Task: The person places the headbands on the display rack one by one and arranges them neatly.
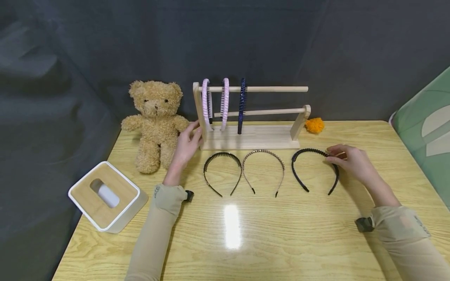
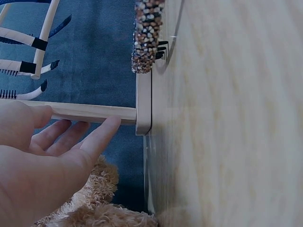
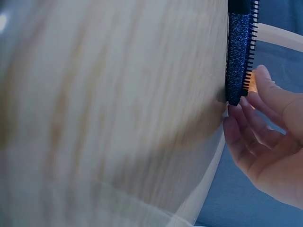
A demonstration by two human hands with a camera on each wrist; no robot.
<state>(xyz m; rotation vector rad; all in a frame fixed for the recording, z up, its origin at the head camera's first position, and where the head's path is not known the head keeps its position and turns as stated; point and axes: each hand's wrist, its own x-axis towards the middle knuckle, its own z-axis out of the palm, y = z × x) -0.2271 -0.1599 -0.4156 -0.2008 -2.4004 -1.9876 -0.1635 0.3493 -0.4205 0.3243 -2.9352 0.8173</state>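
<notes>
My left hand (image 1: 188,143) touches the left post (image 2: 94,111) of a wooden rack (image 1: 260,136), its fingers loosely extended, with a gap between thumb and fingers. Two pink headbands (image 1: 225,101) and a glittery navy headband (image 1: 242,105) hang from the rack's rods. At the right, my right hand (image 1: 351,162) pinches the upper right side of a dark toothed headband (image 3: 238,56), which lies on the table. To its left lie a beaded headband (image 1: 260,151) and a thin black toothed headband (image 1: 222,153).
A brown teddy bear (image 1: 156,107) sits left of the rack, close to my left hand. Nearer on the left stands a white box with a wooden lid (image 1: 121,183). An orange fluffy ball (image 1: 314,125) lies beside the rack's right end. Dark cloth (image 1: 263,43) hangs behind the wooden table (image 1: 281,238).
</notes>
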